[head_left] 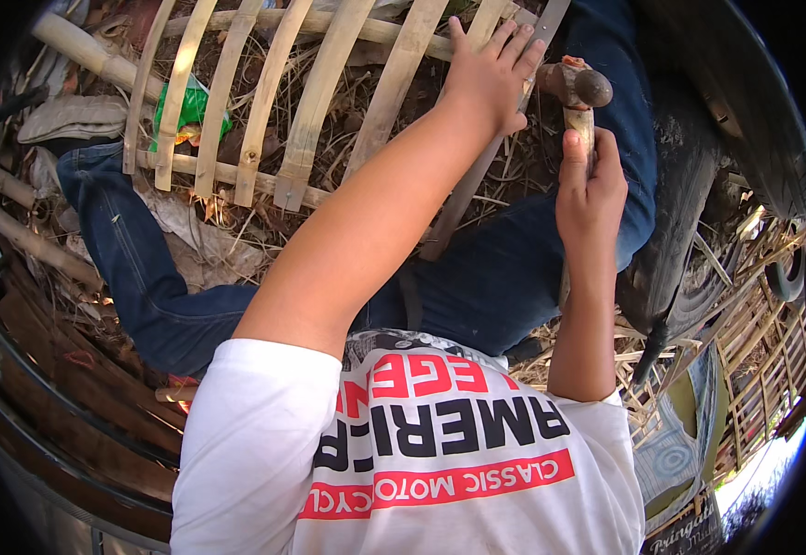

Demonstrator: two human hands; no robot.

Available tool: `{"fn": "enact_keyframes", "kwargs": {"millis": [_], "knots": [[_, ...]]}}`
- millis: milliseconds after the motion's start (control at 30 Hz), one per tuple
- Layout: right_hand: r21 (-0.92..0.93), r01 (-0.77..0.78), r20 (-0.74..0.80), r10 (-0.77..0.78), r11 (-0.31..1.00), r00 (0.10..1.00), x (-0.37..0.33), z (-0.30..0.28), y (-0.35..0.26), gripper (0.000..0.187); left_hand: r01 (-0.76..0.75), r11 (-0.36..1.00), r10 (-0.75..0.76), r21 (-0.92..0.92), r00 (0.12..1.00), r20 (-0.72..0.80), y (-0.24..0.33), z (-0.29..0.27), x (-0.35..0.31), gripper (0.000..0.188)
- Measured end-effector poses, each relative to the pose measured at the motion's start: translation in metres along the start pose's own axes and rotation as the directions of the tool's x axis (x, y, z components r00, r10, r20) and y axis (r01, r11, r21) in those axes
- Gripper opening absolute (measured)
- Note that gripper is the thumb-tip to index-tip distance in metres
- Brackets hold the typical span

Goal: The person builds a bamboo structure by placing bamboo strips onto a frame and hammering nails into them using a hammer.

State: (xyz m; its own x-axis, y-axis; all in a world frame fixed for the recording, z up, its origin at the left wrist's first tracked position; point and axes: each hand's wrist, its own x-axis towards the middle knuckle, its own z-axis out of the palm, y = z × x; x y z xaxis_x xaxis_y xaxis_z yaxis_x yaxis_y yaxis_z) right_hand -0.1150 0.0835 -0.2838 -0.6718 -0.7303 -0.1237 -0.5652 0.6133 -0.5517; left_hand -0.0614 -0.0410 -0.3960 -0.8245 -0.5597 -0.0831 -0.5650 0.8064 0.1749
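Note:
My right hand (592, 190) is wrapped round the wooden handle of a hammer (590, 89), with the thumb along the handle. The hammer's rounded metal head is up beside the right end of a bamboo slat frame (308, 111). My left hand (488, 79) lies on that end of the frame, fingers spread, close to the hammer head. Under it runs a greyish slat (477, 176), the last one on the right. Several pale slats stand side by side across thin crosspieces. What lies beneath my left palm is hidden.
My legs in blue jeans (135, 250) are bent on either side of the frame. Dry straw and leaves cover the ground, with a green wrapper (185, 111) behind the slats. Black tyres (740, 102) stand at the right, and woven bamboo (763, 370) lies beyond them.

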Motion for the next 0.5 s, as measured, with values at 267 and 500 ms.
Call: {"fn": "enact_keyframes", "kwargs": {"millis": [267, 500], "knots": [[-0.050, 0.035, 0.095, -0.030, 0.998, 0.995, 0.009, 0.010, -0.003, 0.032, -0.093, 0.984, 0.100, -0.149, 0.994, 0.036, -0.010, -0.026, -0.003, 0.092], [-0.041, 0.119, -0.056, -0.121, 0.992, 0.991, -0.004, 0.003, -0.009, 0.026, -0.092, 0.962, 0.096, -0.258, 0.995, 0.002, -0.009, -0.024, -0.008, 0.089]]}}
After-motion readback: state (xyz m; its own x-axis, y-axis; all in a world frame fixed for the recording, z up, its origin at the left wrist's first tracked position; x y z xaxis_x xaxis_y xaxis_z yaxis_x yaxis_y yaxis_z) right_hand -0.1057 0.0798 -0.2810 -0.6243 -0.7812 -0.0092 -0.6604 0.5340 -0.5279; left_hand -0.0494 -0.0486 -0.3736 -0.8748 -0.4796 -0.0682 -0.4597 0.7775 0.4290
